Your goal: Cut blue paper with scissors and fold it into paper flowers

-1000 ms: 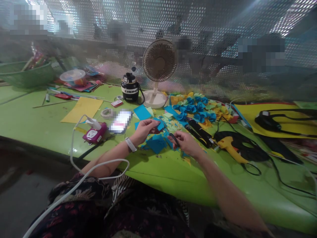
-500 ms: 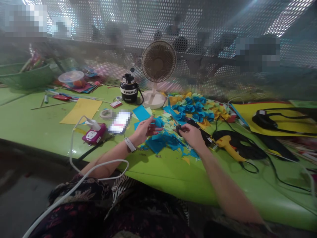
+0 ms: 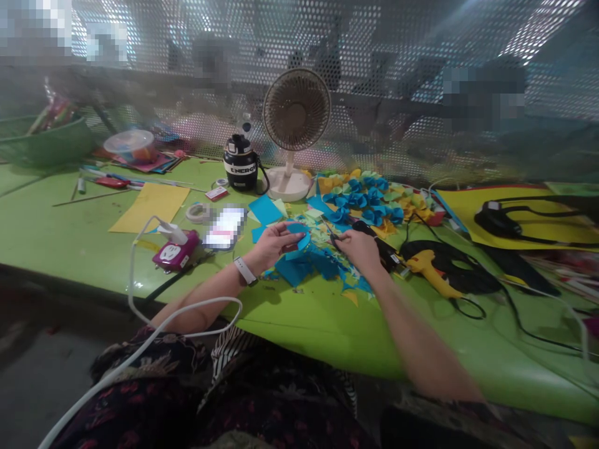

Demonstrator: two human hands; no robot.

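My left hand (image 3: 272, 244), with a white watch on the wrist, pinches a small curved blue paper piece (image 3: 299, 237) above a heap of blue paper scraps (image 3: 309, 265) on the green table (image 3: 70, 231). My right hand (image 3: 359, 248) is closed on the black handles of a pair of scissors (image 3: 333, 240), whose blades point left toward the blue piece. Both hands hover over the scraps, a short gap apart.
Behind the hands lie blue, yellow and green paper flowers (image 3: 374, 202), a small fan (image 3: 294, 125) and a black jug (image 3: 241, 165). A yellow glue gun (image 3: 433, 271) with black cables lies right. A pink socket block (image 3: 173, 254), phone (image 3: 224, 227), tape roll (image 3: 199, 213) and yellow sheet (image 3: 150, 206) lie left.
My right hand moved up and to the right from the scraps, then the scissors came back toward the blue piece. My left hand kept the piece and turned it slightly.
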